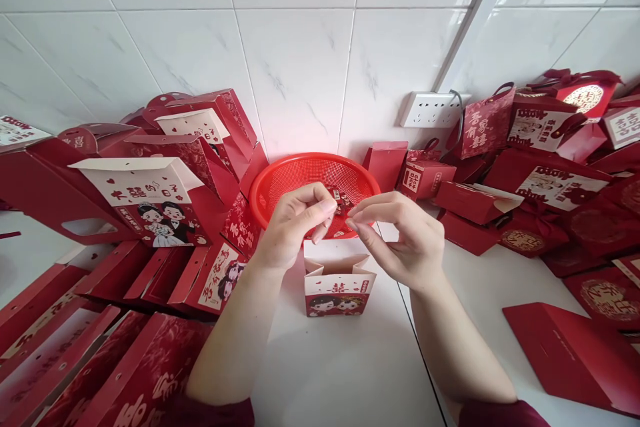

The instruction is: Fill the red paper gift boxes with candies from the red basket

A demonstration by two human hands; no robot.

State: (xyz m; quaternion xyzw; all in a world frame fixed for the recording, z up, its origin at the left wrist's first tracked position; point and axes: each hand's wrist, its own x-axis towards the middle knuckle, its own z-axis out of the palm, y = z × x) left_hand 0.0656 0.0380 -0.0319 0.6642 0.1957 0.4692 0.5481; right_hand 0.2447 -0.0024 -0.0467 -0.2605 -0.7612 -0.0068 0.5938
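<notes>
My left hand (303,223) hovers above the back of a small open gift box, its fingers curled in and the thumb pressed against them. Facing it, my right hand (400,230) has thumb and forefinger pinched together; anything between its fingertips is too small to make out. The red and cream gift box (340,285) stands upright on the table below both hands, its top open and a cartoon couple on its front. Just behind the box is a red plastic basket (265,180), with small dark red packets (341,199) inside, partly hidden by my hands.
Red gift boxes (155,200) crowd the left side, some standing in rows with open tops. On the right lie more red boxes (550,180) in a heap, and a flat red one (575,353) nearer me. A white power strip (433,110) is against the tiled wall (300,67).
</notes>
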